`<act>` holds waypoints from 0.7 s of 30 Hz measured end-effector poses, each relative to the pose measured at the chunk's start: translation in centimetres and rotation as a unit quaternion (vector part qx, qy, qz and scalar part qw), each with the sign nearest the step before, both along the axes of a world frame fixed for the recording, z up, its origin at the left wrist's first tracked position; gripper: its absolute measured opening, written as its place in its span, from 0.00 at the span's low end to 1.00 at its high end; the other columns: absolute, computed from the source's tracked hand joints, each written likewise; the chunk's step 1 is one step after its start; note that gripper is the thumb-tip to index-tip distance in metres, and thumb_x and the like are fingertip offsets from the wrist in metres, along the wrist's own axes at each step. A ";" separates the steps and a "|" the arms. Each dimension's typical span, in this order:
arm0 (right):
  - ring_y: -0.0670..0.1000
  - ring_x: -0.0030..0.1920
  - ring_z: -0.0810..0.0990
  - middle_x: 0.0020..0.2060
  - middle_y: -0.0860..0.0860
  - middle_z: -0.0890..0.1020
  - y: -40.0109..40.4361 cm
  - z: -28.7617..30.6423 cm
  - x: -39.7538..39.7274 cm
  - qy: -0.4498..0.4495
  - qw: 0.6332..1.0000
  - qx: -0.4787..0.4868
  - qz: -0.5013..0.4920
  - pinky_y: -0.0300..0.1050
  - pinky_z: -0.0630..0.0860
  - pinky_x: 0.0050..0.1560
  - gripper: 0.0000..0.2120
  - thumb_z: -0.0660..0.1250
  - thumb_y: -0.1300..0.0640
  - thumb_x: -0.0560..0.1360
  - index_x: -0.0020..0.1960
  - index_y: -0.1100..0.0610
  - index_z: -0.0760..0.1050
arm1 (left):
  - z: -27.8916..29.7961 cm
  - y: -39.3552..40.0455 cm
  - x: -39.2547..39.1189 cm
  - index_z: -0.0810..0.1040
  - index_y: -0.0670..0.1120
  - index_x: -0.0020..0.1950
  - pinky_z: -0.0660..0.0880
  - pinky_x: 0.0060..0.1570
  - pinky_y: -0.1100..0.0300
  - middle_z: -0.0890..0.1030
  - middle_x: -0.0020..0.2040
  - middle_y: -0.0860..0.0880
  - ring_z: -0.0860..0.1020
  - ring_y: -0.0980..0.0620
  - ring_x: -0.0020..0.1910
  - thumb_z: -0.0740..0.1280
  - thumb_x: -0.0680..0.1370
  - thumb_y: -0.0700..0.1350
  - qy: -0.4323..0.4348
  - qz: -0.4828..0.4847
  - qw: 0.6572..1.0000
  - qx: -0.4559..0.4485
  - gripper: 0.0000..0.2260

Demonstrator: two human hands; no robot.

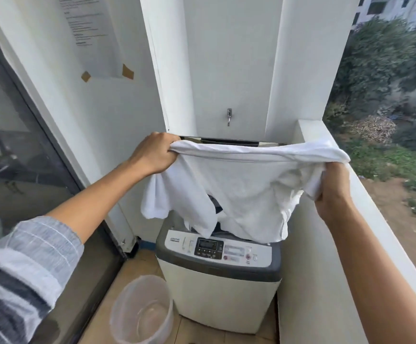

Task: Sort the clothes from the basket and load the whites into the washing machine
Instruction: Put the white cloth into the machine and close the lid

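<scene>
A white garment (pixel 241 184) hangs spread out above the top-loading washing machine (pixel 216 289). My left hand (pixel 154 152) grips its upper left edge and my right hand (pixel 333 187) grips its bunched upper right corner. The cloth's lower ends dangle over the machine's opening, which the garment mostly hides; a dark patch shows through a gap in the cloth. The machine's lid stands raised behind the garment. The control panel (pixel 211 249) faces me at the front. No laundry basket is in view.
A translucent plastic bucket (pixel 142 309) stands on the tiled floor left of the machine. A glass sliding door (pixel 15 145) is on the left, a white balcony parapet (pixel 365 199) on the right. A tap (pixel 229 116) juts from the wall behind.
</scene>
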State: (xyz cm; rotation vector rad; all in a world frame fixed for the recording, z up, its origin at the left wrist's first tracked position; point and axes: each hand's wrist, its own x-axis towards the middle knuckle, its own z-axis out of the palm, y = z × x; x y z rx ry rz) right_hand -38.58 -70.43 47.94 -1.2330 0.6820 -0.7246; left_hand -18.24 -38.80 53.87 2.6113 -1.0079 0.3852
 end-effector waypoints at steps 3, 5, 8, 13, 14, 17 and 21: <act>0.53 0.43 0.77 0.40 0.50 0.82 -1.4 -0.2 2.8 0.005 0.999 -0.023 0.029 0.45 0.69 0.44 0.08 0.62 0.57 0.78 0.53 0.56 0.79 | -0.9 -1.3 3.6 0.72 0.48 0.34 0.72 0.37 0.49 0.76 0.33 0.45 0.76 0.38 0.38 0.62 0.73 0.36 0.027 0.006 1.000 -0.013 0.10; 0.50 0.32 0.73 0.27 0.46 0.79 -1.6 0.4 4.6 0.023 0.998 -0.045 0.037 0.42 0.66 0.36 0.09 0.65 0.55 0.73 0.49 0.58 0.78 | -1.5 -2.3 6.2 0.71 0.46 0.33 0.72 0.36 0.49 0.75 0.31 0.45 0.76 0.37 0.38 0.64 0.75 0.37 0.042 0.015 0.999 -0.006 0.11; 0.43 0.27 0.74 0.21 0.43 0.76 -2.1 0.2 8.2 0.005 0.999 -0.024 0.028 0.41 0.67 0.31 0.09 0.61 0.55 0.78 0.40 0.52 0.75 | -2.1 -4.4 11.0 0.71 0.42 0.34 0.69 0.33 0.50 0.76 0.31 0.42 0.74 0.38 0.35 0.66 0.76 0.43 0.060 0.014 0.998 0.010 0.12; 0.45 0.20 0.68 0.19 0.45 0.71 -2.5 -1.3 13.8 -0.017 0.997 -0.045 0.057 0.36 0.63 0.29 0.11 0.62 0.56 0.65 0.24 0.48 0.71 | -3.8 -7.3 17.9 0.72 0.46 0.33 0.64 0.29 0.57 0.75 0.29 0.50 0.73 0.49 0.31 0.67 0.73 0.51 0.102 -0.045 0.993 0.032 0.13; 0.44 0.20 0.71 0.20 0.44 0.73 -3.0 -2.2 14.8 -0.005 0.999 -0.026 0.046 0.35 0.67 0.28 0.12 0.61 0.57 0.68 0.26 0.49 0.74 | -4.8 -7.8 19.0 0.74 0.46 0.33 0.64 0.28 0.57 0.76 0.28 0.52 0.74 0.51 0.31 0.67 0.73 0.50 0.114 -0.058 0.991 0.039 0.11; 0.46 0.33 0.83 0.31 0.48 0.84 -5.2 -6.4 17.1 0.053 0.998 -0.018 0.015 0.40 0.79 0.37 0.17 0.59 0.62 0.74 0.36 0.53 0.84 | -9.3 -9.2 21.9 0.78 0.46 0.36 0.67 0.29 0.60 0.79 0.30 0.53 0.77 0.49 0.33 0.67 0.73 0.46 0.163 -0.077 0.981 0.070 0.07; 0.59 0.53 0.84 0.57 0.62 0.85 -7.1 -12.7 19.0 0.220 0.974 0.015 -0.049 0.59 0.79 0.60 0.10 0.64 0.63 0.80 0.58 0.60 0.81 | -16.1 -11.1 24.7 0.82 0.49 0.40 0.69 0.34 0.58 0.82 0.36 0.50 0.81 0.44 0.39 0.66 0.73 0.46 0.239 -0.067 0.964 0.101 0.06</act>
